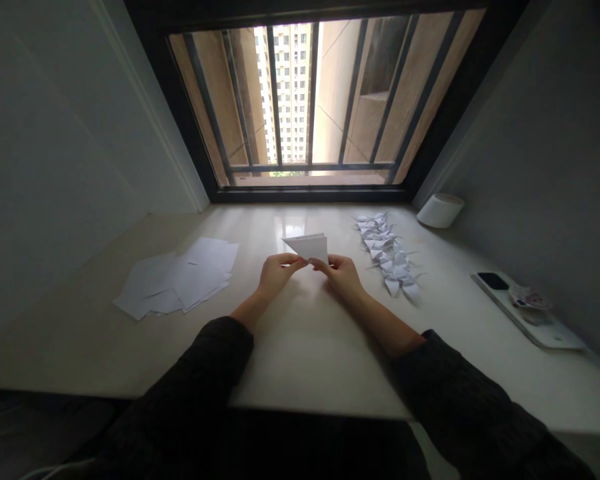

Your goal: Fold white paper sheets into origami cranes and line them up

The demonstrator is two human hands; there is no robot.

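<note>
Between my two hands is a folded sheet of white paper (313,247), its layers forming a pointed shape with the tip toward the left. My left hand (280,270) pinches its lower left edge between thumb and fingers. At the lower right corner, my right hand (344,272) grips the same paper, thumb in front and fingers partly hidden behind. The paper is held just above the white counter. To the right of my right hand lie several folded paper cranes (385,253) in a crowded row. A loose pile of white paper sheets (200,270) spreads to the left of my left hand.
A white cylindrical object (440,211) stands in the back right corner. Along the right wall lies a pale flat phone-like object (527,320) with a crumpled item (529,297) on top. The counter (300,360) ends at a barred window (300,193), with walls on both sides.
</note>
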